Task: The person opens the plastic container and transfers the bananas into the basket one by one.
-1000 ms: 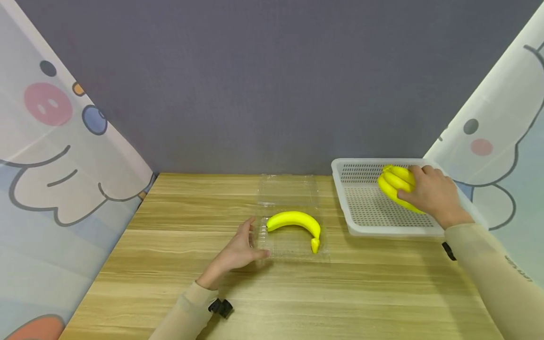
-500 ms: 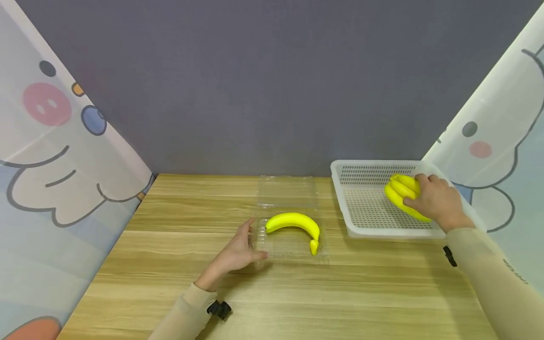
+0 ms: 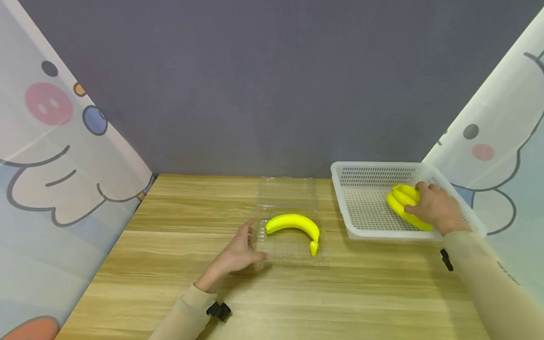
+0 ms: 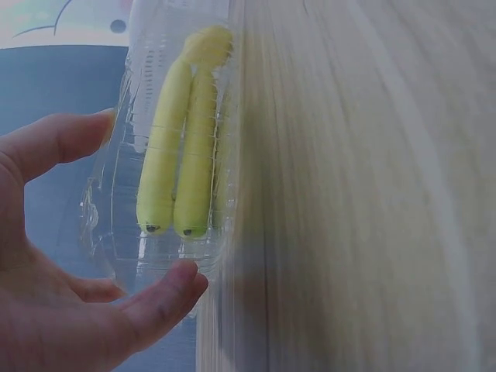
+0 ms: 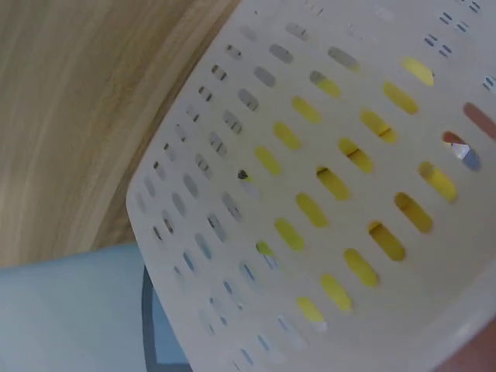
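Note:
A clear plastic clamshell container (image 3: 282, 246) lies on the table with its lid folded back toward the wall. Inside it rests a small bunch of yellow bananas (image 3: 297, 221); the left wrist view shows their green-tinged tips (image 4: 159, 213) side by side. My left hand (image 3: 237, 251) grips the container's left end, thumb at one corner and fingers at the other. On the right, my right hand (image 3: 439, 208) holds another banana bunch (image 3: 401, 203) down inside a white plastic basket (image 3: 391, 233). The right wrist view has yellow through the slots of the basket wall (image 5: 434, 310), which hides most of that hand.
The wooden table (image 3: 178, 208) ends at a grey back wall (image 3: 255, 94). Cartoon-printed side panels (image 3: 480, 104) stand at both sides. The upright open lid (image 3: 286, 193) is behind the container, left of the basket.
My right hand has lowered the banana bunch into the basket, moving slightly right and toward me. My left hand and the container have stayed in place.

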`<move>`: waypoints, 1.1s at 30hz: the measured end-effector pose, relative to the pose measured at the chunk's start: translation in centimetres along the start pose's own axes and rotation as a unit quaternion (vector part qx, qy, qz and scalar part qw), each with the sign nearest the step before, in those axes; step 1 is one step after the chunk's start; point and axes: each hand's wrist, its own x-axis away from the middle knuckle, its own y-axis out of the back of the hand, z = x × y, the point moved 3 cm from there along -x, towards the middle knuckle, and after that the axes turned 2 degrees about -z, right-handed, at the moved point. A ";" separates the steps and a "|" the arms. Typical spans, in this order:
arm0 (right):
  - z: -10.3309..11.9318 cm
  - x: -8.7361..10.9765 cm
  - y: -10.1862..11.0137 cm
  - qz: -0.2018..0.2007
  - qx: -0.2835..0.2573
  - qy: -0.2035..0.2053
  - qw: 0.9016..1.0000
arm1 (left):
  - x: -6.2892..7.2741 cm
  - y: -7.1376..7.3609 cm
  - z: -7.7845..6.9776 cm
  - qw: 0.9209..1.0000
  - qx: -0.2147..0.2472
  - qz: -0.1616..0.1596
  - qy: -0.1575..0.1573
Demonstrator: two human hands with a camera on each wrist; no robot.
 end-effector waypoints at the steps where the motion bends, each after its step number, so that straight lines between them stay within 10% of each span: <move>1: -0.1 -0.1 -0.2 0.001 -0.002 -0.002 1.000 | 0.0 0.0 0.0 1.000 0.000 -0.001 0.001; 33: -0.2 0.2 0.6 -0.019 -0.015 -0.032 0.999 | 0.1 0.1 -0.1 1.000 -0.009 0.002 0.004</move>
